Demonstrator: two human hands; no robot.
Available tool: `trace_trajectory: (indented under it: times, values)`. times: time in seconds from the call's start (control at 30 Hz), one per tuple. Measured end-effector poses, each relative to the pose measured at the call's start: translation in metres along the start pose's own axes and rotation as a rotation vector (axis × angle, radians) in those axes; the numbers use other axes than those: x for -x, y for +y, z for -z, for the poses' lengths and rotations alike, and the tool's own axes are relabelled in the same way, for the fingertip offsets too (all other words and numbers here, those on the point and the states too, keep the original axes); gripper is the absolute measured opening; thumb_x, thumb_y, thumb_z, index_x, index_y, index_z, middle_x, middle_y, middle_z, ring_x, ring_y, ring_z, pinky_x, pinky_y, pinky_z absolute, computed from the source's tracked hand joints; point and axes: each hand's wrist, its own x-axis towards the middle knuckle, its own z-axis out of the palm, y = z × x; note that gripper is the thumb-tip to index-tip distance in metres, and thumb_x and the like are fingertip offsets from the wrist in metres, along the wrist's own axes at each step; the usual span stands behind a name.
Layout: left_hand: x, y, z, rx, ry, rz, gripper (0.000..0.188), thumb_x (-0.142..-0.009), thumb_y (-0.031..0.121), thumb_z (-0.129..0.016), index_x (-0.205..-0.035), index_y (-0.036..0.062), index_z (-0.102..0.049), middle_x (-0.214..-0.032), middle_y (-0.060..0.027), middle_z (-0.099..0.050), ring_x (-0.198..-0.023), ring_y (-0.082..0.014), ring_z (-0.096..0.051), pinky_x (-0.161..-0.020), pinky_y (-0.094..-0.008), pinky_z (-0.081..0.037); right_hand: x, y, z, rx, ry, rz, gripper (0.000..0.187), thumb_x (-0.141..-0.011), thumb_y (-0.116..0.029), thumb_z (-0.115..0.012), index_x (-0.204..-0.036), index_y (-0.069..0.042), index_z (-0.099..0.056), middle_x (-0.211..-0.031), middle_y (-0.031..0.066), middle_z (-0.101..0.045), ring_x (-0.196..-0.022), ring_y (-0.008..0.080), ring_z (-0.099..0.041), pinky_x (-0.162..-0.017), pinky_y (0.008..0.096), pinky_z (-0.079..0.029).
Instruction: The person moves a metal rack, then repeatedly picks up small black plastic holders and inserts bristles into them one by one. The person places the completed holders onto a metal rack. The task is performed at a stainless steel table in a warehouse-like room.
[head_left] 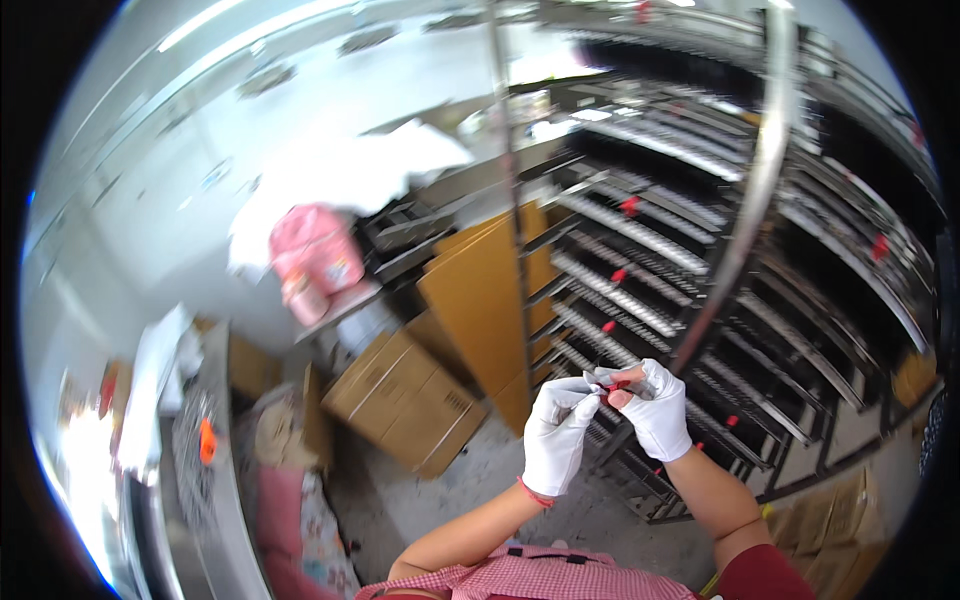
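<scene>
My left hand (556, 432), in a white glove, is closed in a pinch. Beside it is my right hand (657, 412), also white-gloved, with the thumb and forefinger tips bare and bent together. Between the fingertips of both hands sits a small dark red piece (612, 390), mostly covered by the fingers, so its kind does not show. Right behind the hands stands a tall metal rack (640, 262) with many slatted shelves, some carrying small red tabs.
Cardboard boxes (405, 400) and tall brown boards (480, 290) stand left of the rack. A pink backpack (315, 245) lies on a surface farther back. At left, a metal bench (215, 490) holds tangled wire and an orange object (207, 440). More cartons (830, 520) sit at lower right.
</scene>
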Motion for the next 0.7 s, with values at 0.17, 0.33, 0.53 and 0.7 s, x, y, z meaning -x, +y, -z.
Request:
trace_trajectory:
  times: [0.17, 0.33, 0.53, 0.7]
  values:
    - [0.044, 0.072, 0.111, -0.394, 0.495, 0.038, 0.018, -0.101, 0.011, -0.059, -0.088, 0.0045, -0.048, -0.091, -0.0045, -0.064, -0.077, -0.0063, -0.053, -0.070, -0.0238, -0.048, 0.011, 0.091, -0.075, -0.031, -0.062, -0.124, 0.012, -0.093, -0.013, -0.070, -0.097, -0.003, -0.064, -0.092, 0.0078, -0.070, -0.080, 0.0122, -0.063, -0.075, 0.0268, -0.052]
    - [0.157, 0.178, 0.251, -0.697, 0.915, -0.011, 0.023, -0.099, 0.013, -0.062, -0.088, 0.0083, -0.043, -0.083, -0.0026, -0.059, -0.069, -0.0070, -0.052, -0.061, -0.0243, -0.047, 0.033, 0.169, -0.169, 0.014, -0.565, -0.498, 0.020, -0.099, -0.021, -0.061, -0.104, -0.001, -0.062, -0.089, 0.0093, -0.068, -0.077, 0.0144, -0.064, -0.073, 0.0278, -0.052]
    - [0.283, 0.282, 0.345, -0.449, 1.213, -0.216, 0.036, -0.102, 0.014, -0.052, -0.131, 0.0078, -0.033, -0.075, -0.0024, -0.049, -0.054, -0.0071, -0.042, -0.047, -0.0222, -0.037, 0.106, 0.217, -0.339, 0.526, -1.424, -0.832, 0.029, -0.096, -0.027, -0.064, -0.115, -0.004, -0.065, -0.093, 0.0088, -0.070, -0.073, 0.0128, -0.064, -0.067, 0.0283, -0.052]
    - [0.352, 0.354, 0.389, -0.509, 1.388, -0.187, 0.021, -0.097, 0.008, -0.062, -0.115, 0.0007, -0.055, -0.078, -0.0054, -0.060, -0.062, -0.0075, -0.052, -0.054, -0.0225, -0.040, 0.144, 0.241, -0.505, 0.796, -2.096, -0.300, 0.040, -0.090, -0.045, -0.066, -0.102, -0.006, -0.066, -0.093, 0.0073, -0.070, -0.086, 0.0178, -0.064, -0.074, 0.0332, -0.052]
